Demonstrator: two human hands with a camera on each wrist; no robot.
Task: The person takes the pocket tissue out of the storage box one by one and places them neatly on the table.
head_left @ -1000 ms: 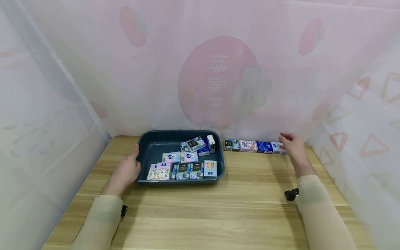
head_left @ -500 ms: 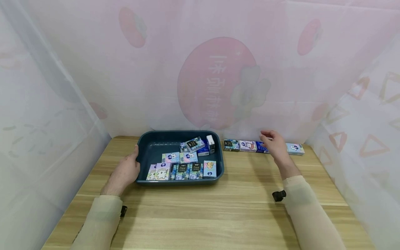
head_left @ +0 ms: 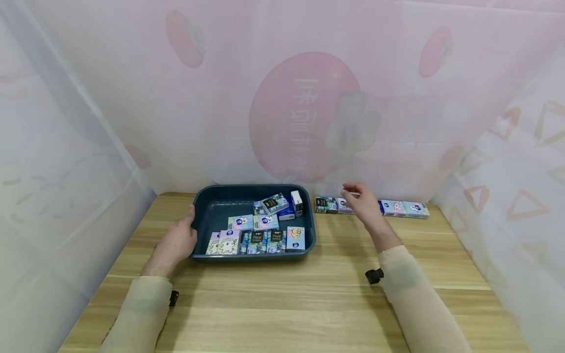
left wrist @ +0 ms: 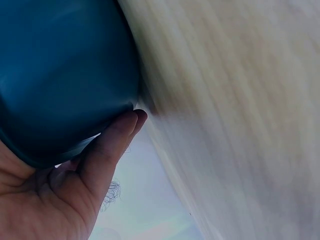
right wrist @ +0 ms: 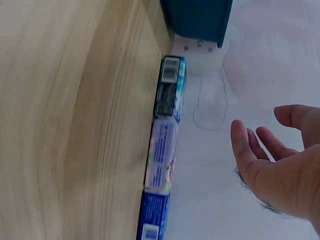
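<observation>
My left hand [head_left: 172, 245] grips the left end of a dark teal tray [head_left: 212, 211]; in the left wrist view its fingers [left wrist: 107, 150] lie against the tray's outer wall [left wrist: 65, 90]. Several small tissue packs [head_left: 265, 221] sit inside the tray, some overlapping. Right of the tray, a row of packs runs along the back wall: a dark floral one [head_left: 326, 205], a lilac one [head_left: 344, 206], a blue one mostly hidden by my hand, and two pale ones [head_left: 393, 208]. My right hand [head_left: 368, 213] hovers over the row with loosely bent fingers, holding nothing; the right wrist view shows it [right wrist: 287, 172] apart from the packs [right wrist: 162, 155].
The wooden table [head_left: 273, 304] extends in front of the tray and row. A pink fabric backdrop [head_left: 229, 122] rises behind them, with pale patterned panels at left and right. A small black device [head_left: 374, 276] sits at my right wrist.
My right hand has moved left along the row from its right end, and the pale packs there have come into view. My left hand and the tray have stayed in place.
</observation>
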